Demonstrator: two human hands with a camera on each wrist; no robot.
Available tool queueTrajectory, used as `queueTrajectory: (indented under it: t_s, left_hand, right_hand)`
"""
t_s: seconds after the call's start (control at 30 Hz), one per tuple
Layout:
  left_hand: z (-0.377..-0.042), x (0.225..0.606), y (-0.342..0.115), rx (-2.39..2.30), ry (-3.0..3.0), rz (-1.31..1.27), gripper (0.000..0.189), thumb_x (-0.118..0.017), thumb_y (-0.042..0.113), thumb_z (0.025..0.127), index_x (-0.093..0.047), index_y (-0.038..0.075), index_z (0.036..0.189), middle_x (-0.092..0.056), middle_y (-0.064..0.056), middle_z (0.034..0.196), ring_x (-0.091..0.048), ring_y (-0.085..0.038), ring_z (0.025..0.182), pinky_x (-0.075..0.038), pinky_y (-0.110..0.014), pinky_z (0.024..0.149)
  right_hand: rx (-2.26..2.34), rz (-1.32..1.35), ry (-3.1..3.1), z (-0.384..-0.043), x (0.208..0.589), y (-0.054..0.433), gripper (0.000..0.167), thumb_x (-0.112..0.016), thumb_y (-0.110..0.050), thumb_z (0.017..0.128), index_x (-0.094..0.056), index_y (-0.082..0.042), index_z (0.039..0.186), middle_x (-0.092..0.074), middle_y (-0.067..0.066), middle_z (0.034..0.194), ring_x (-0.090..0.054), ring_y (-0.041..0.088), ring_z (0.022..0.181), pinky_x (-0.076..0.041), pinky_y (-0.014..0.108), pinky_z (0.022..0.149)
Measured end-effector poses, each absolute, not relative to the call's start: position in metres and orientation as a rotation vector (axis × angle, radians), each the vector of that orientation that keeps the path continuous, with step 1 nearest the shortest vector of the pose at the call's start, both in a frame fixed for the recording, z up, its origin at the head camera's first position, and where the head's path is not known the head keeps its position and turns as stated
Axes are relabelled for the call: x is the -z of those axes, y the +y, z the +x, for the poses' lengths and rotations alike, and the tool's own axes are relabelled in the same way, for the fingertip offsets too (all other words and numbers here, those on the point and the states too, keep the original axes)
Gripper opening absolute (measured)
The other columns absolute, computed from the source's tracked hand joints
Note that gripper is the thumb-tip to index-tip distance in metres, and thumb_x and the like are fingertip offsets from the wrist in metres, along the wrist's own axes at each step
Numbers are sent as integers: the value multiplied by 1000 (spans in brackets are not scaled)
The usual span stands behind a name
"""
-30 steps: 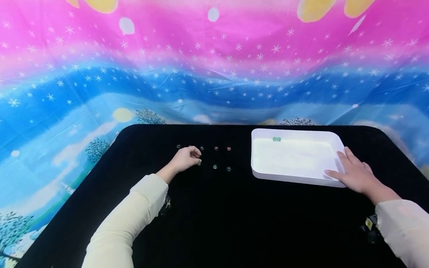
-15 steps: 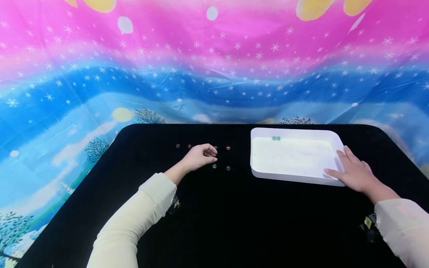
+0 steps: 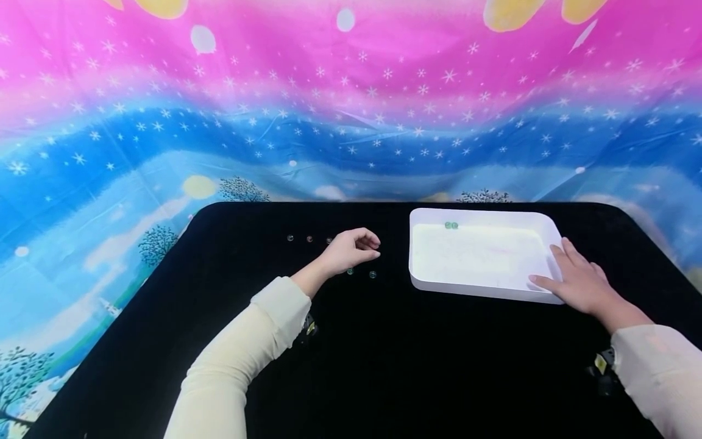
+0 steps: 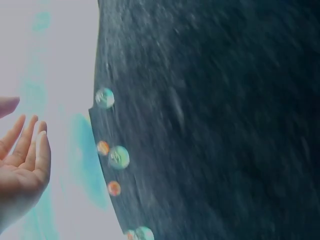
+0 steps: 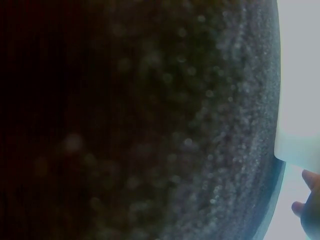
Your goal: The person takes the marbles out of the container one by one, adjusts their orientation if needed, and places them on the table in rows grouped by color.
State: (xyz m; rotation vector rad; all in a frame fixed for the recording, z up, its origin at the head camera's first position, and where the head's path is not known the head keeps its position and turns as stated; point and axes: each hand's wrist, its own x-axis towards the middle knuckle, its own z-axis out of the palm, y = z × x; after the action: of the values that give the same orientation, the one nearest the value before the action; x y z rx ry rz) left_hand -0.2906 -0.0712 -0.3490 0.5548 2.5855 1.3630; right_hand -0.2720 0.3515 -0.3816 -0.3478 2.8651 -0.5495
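Note:
My left hand [image 3: 351, 251] hovers over a row of small glass marbles, thumb and fingers loosely bent. In the left wrist view its fingers [image 4: 31, 145] are spread, with a gap to the thumb and nothing visible between them. Close below the hand lie two greenish marbles, one nearer [image 3: 373, 275] and one partly covered [image 3: 350, 271]. To its left are a clear marble [image 3: 290, 238] and an orange one [image 3: 309, 239]. My right hand [image 3: 581, 280] rests with straight fingers on the right end of a white tray [image 3: 477, 291], its thumb over the front corner.
Two green marbles [image 3: 451, 225] sit side by side at the tray's back wall. A black cloth [image 3: 384, 366] covers the table. Behind its far edge hangs a pink and blue patterned backdrop [image 3: 329, 110].
My left hand has moved to the right along the marbles, from beside a green marble to over the right end of the row. The right hand and tray stay in place.

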Motion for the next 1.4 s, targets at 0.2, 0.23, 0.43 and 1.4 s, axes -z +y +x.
queueTrajectory:
  t_s: [0.2, 0.23, 0.43, 1.4]
  left_hand:
    - [-293, 350, -54, -1430, 2548, 585, 26, -62, 14, 80, -56, 2, 103, -57, -9, 100, -53, -14, 85, -44, -25, 73]
    - [-293, 349, -51, -1447, 2535, 586, 27, -61, 14, 80, -56, 2, 104, -57, -10, 100, -53, -14, 86, -44, -24, 73]
    - [-284, 329, -33, -1517, 2467, 585, 26, -59, 9, 82, -54, 0, 106, -55, -14, 104, -53, -19, 91, -44, -24, 74]
    - [-331, 360, 32, -1541, 2452, 525, 31, -60, 15, 82, -55, 5, 110, -57, 0, 102, -51, -8, 89, -43, -21, 72]
  right_hand:
    - [550, -334, 2861, -272, 381, 352, 88, -39, -51, 86, 4, 11, 132, 22, 29, 132, 14, 46, 119, 3, 66, 85]
    - [552, -332, 2862, -272, 381, 352, 89, -39, -52, 86, 4, 11, 132, 22, 29, 132, 14, 46, 119, 2, 66, 84]
    - [548, -325, 2864, -273, 381, 352, 90, -39, -52, 85, 3, 11, 132, 22, 29, 132, 12, 48, 119, 2, 66, 85]
    - [511, -323, 2902, -270, 380, 349, 89, -39, -54, 84, 0, 10, 133, 17, 29, 134, 11, 44, 121, 7, 64, 86]
